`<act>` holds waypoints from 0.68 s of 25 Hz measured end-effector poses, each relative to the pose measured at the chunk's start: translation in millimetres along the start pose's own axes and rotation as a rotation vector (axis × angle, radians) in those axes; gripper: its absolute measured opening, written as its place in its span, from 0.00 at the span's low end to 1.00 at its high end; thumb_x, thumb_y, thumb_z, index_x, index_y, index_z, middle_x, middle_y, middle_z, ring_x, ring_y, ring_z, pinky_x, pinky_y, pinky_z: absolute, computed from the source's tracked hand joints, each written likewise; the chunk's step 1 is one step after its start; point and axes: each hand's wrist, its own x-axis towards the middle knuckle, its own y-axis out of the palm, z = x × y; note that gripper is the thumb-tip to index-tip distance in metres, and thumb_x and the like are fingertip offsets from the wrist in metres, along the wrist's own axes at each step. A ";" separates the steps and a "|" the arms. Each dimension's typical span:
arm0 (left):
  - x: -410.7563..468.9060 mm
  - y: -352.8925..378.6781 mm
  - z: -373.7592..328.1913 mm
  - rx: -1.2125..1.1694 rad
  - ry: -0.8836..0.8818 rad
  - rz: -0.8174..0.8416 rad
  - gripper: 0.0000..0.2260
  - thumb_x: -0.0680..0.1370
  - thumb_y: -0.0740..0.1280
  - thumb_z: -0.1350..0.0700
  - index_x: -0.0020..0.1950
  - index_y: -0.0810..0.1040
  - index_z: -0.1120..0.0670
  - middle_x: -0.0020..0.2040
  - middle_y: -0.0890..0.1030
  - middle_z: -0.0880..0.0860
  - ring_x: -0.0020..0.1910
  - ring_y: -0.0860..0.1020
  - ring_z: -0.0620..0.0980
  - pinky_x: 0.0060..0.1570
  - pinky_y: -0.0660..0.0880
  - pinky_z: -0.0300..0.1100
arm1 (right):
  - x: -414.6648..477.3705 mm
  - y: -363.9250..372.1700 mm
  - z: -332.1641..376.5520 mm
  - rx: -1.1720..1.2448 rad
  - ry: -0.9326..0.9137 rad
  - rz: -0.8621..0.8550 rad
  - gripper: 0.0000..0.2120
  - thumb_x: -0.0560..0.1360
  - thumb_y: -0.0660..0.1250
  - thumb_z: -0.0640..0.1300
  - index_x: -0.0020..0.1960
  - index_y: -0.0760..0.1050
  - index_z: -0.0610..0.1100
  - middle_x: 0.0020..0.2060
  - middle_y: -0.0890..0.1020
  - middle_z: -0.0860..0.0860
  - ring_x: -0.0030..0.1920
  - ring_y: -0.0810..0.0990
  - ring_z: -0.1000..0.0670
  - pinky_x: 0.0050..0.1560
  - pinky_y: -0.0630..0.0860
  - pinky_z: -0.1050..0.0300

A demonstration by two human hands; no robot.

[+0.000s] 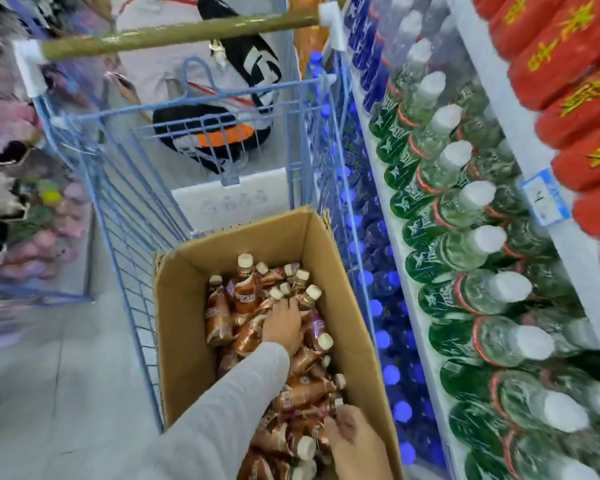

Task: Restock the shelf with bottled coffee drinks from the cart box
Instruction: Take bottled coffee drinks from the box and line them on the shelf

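An open cardboard box (184,306) stands in a blue wire cart (125,216). It holds several brown bottled coffee drinks (243,292) with cream caps, lying jumbled. My left hand (282,326), in a grey sleeve, reaches into the middle of the pile, its fingers curled over a coffee bottle (250,336). My right hand (352,441) is at the near end of the box and pinches another coffee bottle (305,393) near its neck. The shelf (388,209) runs along the right side of the cart.
The shelf carries rows of green-labelled water bottles (465,202). Blue-capped bottles (374,306) fill the level below and red packs (575,81) the one above. A price tag (544,197) hangs on the shelf rail. The cart handle (174,32) is ahead, and plush goods (21,209) line the left.
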 end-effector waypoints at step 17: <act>-201.1 -41.2 65.2 -1.343 -0.447 -0.072 0.17 0.78 0.71 0.53 0.66 0.75 0.43 0.55 0.81 0.48 0.48 0.84 0.49 0.38 0.81 0.39 | 126.0 76.8 65.6 0.244 0.163 -0.155 0.38 0.68 0.77 0.52 0.73 0.67 0.46 0.66 0.77 0.42 0.65 0.76 0.38 0.67 0.71 0.46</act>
